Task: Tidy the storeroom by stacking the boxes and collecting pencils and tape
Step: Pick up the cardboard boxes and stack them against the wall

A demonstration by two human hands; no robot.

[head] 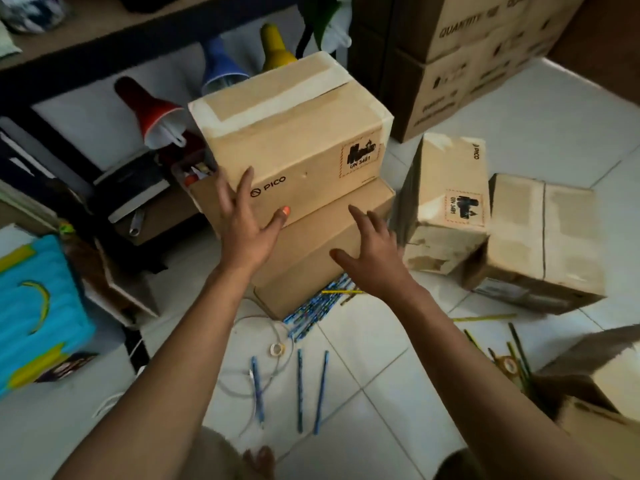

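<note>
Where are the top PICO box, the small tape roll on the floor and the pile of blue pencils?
top PICO box [298,140]: head view, middle of its front face.
small tape roll [277,348]: head view, on its ring, on the tile.
pile of blue pencils [317,308]: head view, middle of the pile beside the lower box.

Bare forearms, no sleeves; orange-painted thumbnail [285,210] on the left hand [247,223].
</note>
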